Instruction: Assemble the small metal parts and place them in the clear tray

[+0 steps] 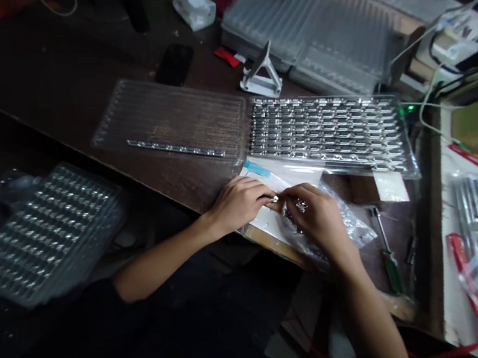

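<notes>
Two bare hands are meeting over a white sheet (262, 221) near the front edge of the desk (44, 83). With our left hand (243, 201) we are pinching a small shiny metal piece (275, 198) between the fingertips, its end showing towards the right; a fingertip grip is presumably suiting something this tiny. Our right hand (317, 208) is curling its fingers just beside that piece, above a see-through plastic bag (360, 229) with small metal bits (301, 205) glinting in it; we are not managing to tell whether those fingers are gripping anything. The bag is lying partly under the right hand, probably so that the bits are staying within short reach.

Just beyond the hands we are having a filled tray (327, 130) of metal parts in rows, its grooves likely keeping them aligned and from rolling. Next to it, a second tray (191, 110) is holding one line of metal parts (176, 148) along its near side. A green-handled screwdriver (389, 264) is lying to the right of the bag, seemingly handy for the right hand, while a stack of loaded trays (47, 235) is standing off to our left, apart from the desk.
</notes>
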Tool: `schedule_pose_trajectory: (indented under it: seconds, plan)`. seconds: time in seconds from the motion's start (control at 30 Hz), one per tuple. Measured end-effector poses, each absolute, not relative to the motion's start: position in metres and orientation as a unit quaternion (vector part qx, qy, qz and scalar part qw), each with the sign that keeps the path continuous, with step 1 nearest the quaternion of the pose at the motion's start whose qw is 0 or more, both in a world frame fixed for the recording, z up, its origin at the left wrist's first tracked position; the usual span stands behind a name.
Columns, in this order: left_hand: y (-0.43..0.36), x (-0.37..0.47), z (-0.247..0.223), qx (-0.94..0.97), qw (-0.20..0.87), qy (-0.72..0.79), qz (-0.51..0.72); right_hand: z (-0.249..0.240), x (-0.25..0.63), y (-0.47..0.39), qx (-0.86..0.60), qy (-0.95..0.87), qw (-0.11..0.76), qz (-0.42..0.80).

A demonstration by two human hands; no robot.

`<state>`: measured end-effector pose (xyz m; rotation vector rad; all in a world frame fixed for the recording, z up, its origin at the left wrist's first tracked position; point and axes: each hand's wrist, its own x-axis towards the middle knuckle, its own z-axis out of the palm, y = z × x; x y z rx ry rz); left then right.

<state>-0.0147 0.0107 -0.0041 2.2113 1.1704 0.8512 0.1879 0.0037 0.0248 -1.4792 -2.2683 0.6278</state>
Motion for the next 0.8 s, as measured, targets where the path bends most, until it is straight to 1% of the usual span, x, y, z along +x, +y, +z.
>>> schedule_pose_trajectory:
  seconds: [0.1,0.2,0.27,0.33,0.4,0.47,0.63,0.73,0.8]
  plan:
    - [0.007,-0.019,-0.002,0.776,0.230,0.473,0.347,0.024,0.183,0.002,-0.497,-0.811,0.192,0.243]
    - [0.003,-0.025,-0.003,0.774,0.204,0.509,0.315,0.021,0.179,-0.002,-0.468,-0.837,0.166,0.232]
    - [0.002,-0.027,-0.005,0.791,0.197,0.505,0.283,0.019,0.177,-0.003,-0.465,-0.852,0.136,0.198]
    - [0.003,-0.027,-0.006,0.799,0.197,0.499,0.273,0.018,0.176,-0.004,-0.460,-0.857,0.124,0.197]
    - [0.004,-0.026,-0.007,0.797,0.199,0.501,0.274,0.018,0.176,-0.004,-0.458,-0.849,0.144,0.219]
    - [0.005,-0.024,-0.006,0.795,0.197,0.505,0.273,0.018,0.177,-0.003,-0.468,-0.843,0.156,0.214]
    - [0.005,-0.023,-0.005,0.789,0.193,0.519,0.268,0.018,0.173,-0.003,-0.478,-0.861,0.091,0.148]
    - [0.006,-0.023,-0.004,0.786,0.200,0.519,0.269,0.022,0.171,-0.003,-0.482,-0.858,0.079,0.158]
    - [0.006,-0.021,-0.003,0.777,0.199,0.523,0.287,0.027,0.175,-0.002,-0.484,-0.851,0.088,0.183]
